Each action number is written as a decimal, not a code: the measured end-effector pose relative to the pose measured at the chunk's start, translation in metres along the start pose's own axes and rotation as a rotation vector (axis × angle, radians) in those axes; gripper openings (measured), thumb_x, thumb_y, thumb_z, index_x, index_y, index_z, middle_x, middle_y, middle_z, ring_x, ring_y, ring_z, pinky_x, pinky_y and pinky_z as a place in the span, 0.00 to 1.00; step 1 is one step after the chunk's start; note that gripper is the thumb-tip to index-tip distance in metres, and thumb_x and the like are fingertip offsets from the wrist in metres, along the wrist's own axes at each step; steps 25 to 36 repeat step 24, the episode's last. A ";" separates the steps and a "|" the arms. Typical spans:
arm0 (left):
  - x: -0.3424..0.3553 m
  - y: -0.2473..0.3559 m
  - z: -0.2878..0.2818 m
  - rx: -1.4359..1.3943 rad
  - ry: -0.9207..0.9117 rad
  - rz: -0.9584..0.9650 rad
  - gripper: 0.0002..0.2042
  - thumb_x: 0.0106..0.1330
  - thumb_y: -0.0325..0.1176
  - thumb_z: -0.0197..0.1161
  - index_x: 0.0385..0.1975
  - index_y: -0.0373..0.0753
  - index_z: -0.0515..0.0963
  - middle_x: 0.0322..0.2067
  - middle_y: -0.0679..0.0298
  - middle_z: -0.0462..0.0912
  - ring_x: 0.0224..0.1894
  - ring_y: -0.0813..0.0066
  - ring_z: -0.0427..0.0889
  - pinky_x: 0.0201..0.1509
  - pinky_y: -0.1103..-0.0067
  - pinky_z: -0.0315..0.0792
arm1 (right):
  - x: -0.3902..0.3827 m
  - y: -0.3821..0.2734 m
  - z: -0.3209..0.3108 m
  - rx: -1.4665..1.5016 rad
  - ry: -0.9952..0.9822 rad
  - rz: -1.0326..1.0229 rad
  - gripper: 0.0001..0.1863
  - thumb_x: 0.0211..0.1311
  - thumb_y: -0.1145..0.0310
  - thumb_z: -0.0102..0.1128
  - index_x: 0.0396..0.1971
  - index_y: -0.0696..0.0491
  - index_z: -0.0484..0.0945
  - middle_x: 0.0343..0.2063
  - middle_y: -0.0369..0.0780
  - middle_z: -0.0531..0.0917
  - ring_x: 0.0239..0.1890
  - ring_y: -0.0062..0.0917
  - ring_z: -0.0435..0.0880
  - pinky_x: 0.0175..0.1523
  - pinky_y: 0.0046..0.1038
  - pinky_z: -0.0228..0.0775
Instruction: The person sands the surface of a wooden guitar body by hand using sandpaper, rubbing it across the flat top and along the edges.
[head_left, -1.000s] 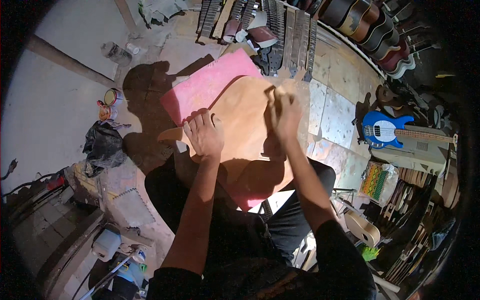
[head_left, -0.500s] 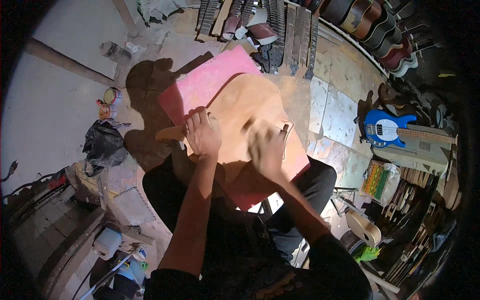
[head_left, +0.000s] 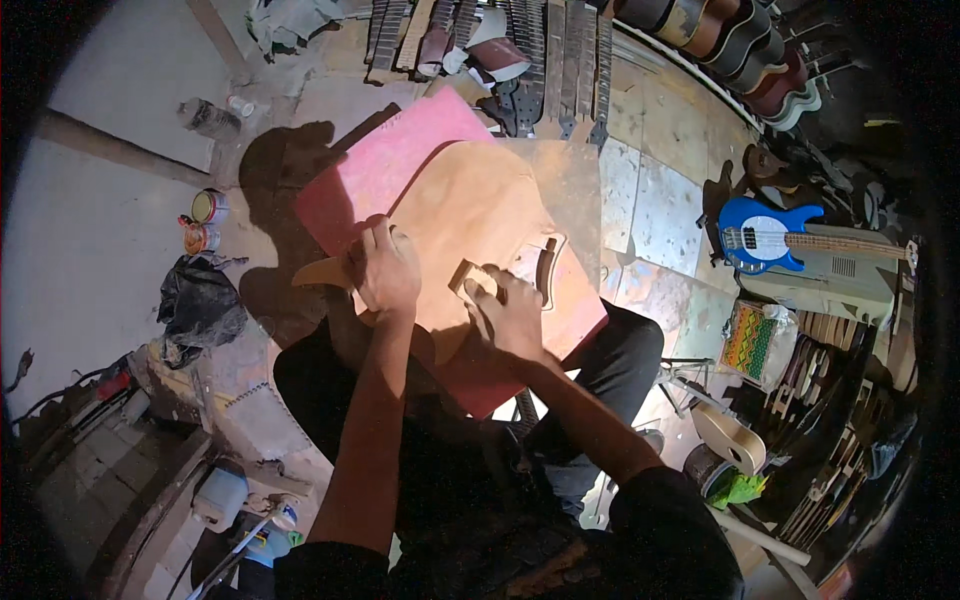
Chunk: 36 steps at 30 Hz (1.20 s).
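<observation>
A bare wooden guitar body (head_left: pixel 470 195) lies across my lap on a pink board (head_left: pixel 350 185). One curved horn (head_left: pixel 322 272) juts out to the left, and a slot-like cutout (head_left: pixel 547 272) opens near the right edge. My left hand (head_left: pixel 388 268) is closed on the body beside that horn, its fingers curled over the wood. In my right hand (head_left: pixel 508 312) is a small tan sanding block (head_left: pixel 468 278), gripped between thumb and fingers and lying against the body's face, left of the cutout.
Several guitar necks (head_left: pixel 575 70) lie at the far side. A blue bass guitar (head_left: pixel 765 235) rests on the right, with more guitar bodies (head_left: pixel 740 50) in a row behind it. Paint cans (head_left: pixel 207 207) and a black plastic bag (head_left: pixel 200 300) are on the left.
My right hand, blurred by motion before, has come left and a little nearer to me, and the block now shows clearly. My left hand keeps its place on the guitar body.
</observation>
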<state>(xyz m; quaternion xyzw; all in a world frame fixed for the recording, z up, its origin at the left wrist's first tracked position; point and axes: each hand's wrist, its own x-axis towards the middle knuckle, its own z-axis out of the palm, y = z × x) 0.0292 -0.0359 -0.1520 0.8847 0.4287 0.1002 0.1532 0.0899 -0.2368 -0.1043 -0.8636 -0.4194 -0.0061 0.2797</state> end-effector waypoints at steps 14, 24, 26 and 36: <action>0.003 0.006 0.001 -0.031 0.075 0.047 0.22 0.66 0.49 0.63 0.54 0.42 0.75 0.48 0.55 0.77 0.52 0.53 0.77 0.62 0.56 0.68 | -0.028 0.084 -0.053 -0.144 -0.014 0.094 0.19 0.61 0.72 0.69 0.52 0.52 0.79 0.54 0.53 0.75 0.54 0.50 0.74 0.59 0.47 0.66; 0.003 0.016 -0.012 -0.058 -0.079 -0.026 0.35 0.58 0.60 0.69 0.58 0.41 0.74 0.54 0.53 0.75 0.59 0.52 0.75 0.69 0.58 0.64 | -0.053 0.060 -0.063 -0.033 -0.085 -0.039 0.21 0.49 0.75 0.75 0.47 0.49 0.85 0.57 0.49 0.80 0.54 0.44 0.79 0.55 0.43 0.72; 0.003 0.016 -0.012 -0.058 -0.079 -0.026 0.35 0.58 0.60 0.69 0.58 0.41 0.74 0.54 0.53 0.75 0.59 0.52 0.75 0.69 0.58 0.64 | -0.053 0.060 -0.063 -0.033 -0.085 -0.039 0.21 0.49 0.75 0.75 0.47 0.49 0.85 0.57 0.49 0.80 0.54 0.44 0.79 0.55 0.43 0.72; 0.003 0.016 -0.012 -0.058 -0.079 -0.026 0.35 0.58 0.60 0.69 0.58 0.41 0.74 0.54 0.53 0.75 0.59 0.52 0.75 0.69 0.58 0.64 | -0.053 0.060 -0.063 -0.033 -0.085 -0.039 0.21 0.49 0.75 0.75 0.47 0.49 0.85 0.57 0.49 0.80 0.54 0.44 0.79 0.55 0.43 0.72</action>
